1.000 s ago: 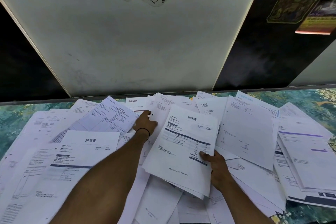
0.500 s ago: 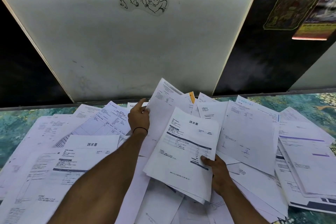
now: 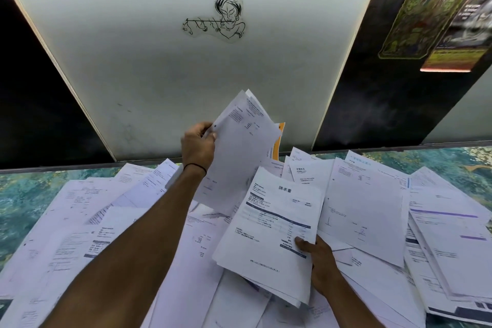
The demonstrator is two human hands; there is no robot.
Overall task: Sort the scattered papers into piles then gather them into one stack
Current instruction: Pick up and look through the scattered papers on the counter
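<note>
White printed papers (image 3: 367, 210) lie scattered and overlapping across the table. My left hand (image 3: 197, 145) pinches the edge of a few sheets (image 3: 239, 152) and holds them lifted, tilted up above the far middle of the spread. An orange sheet edge (image 3: 277, 142) shows behind them. My right hand (image 3: 316, 261) grips the lower right corner of a small stack of invoices (image 3: 271, 231), thumb on top, held just above the loose papers.
The table top (image 3: 24, 194) has a teal marbled pattern, visible at the left and far right. A white wall panel (image 3: 159, 61) with a line drawing rises right behind the table. Thicker bundles of paper (image 3: 452, 255) lie at the right edge.
My left hand has lifted a few sheets off the far pile and raised them higher, tilting them up. My right hand still holds the invoice stack in about the same place.
</note>
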